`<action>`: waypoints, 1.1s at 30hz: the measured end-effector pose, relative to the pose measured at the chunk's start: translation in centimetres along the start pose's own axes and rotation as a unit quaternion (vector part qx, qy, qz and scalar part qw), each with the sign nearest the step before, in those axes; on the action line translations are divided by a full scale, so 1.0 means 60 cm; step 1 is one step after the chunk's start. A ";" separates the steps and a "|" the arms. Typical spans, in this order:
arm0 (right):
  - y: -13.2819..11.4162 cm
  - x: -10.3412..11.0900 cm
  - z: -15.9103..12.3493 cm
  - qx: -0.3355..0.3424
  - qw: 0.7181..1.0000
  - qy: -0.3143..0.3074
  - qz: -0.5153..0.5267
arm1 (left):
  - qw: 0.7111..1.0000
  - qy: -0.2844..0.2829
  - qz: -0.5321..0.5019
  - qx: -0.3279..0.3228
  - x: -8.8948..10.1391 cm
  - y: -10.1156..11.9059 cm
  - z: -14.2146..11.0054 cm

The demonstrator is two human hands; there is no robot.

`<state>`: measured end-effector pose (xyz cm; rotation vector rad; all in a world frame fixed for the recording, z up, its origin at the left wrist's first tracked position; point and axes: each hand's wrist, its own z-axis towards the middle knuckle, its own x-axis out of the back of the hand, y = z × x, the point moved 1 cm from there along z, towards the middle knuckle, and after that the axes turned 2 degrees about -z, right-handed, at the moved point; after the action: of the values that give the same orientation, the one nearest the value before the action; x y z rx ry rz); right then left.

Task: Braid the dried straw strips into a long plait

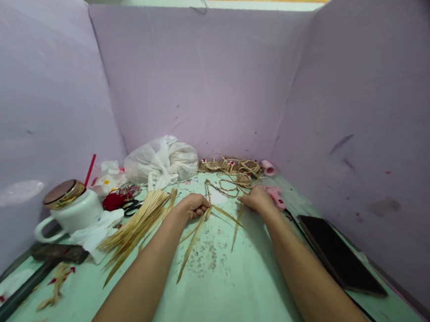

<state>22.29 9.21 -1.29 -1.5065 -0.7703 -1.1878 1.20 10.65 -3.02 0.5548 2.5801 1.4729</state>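
Observation:
My left hand (195,205) is closed in a pinch on the lower end of a thin braided straw cord (209,193). Loose flat straw strips (188,256) fan out below that pinch toward me and to the right. A short way to the right, my right hand (255,199) is closed on a single straw strip (237,226), whose pointed end hangs down over the table. Beyond both hands, the cord bends back toward a heap of braided cord (243,171) dotted with small red and white bits. A bundle of straw strips (141,226) lies left of my left forearm.
Right of my right hand are a pink glue gun (275,197) and a black tablet (341,255). At left stand a white mug (76,211) and a hammer (58,253), with scissors (132,207) behind the bundle. A plastic bag (163,160) sits by the lilac partition (201,82).

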 end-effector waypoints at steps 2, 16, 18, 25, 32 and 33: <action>-0.002 -0.009 0.001 -0.035 0.999 -0.001 -0.029 | 1.000 -0.003 0.003 0.003 0.000 0.001 -0.002; -0.078 -0.008 -0.040 0.194 0.959 -0.168 0.122 | 1.000 -0.009 -0.004 -0.002 0.001 0.001 0.000; -0.085 -0.015 -0.045 0.199 0.952 -0.198 0.124 | 1.000 -0.010 0.000 -0.001 0.003 0.000 0.004; -0.087 -0.030 -0.054 0.134 0.901 -0.275 0.309 | 1.000 -0.005 0.007 -0.007 0.004 -0.003 0.011; -0.088 -0.072 -0.037 0.166 0.929 -0.144 0.298 | 1.000 -0.009 0.016 -0.010 0.003 -0.002 0.006; -0.086 -0.073 -0.035 0.164 0.933 -0.133 0.291 | 1.000 -0.009 0.018 -0.010 0.003 -0.002 0.006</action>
<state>15.65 9.08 -3.78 -1.4788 -0.5969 -0.3943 1.08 10.96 -3.30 0.6116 2.5523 1.4947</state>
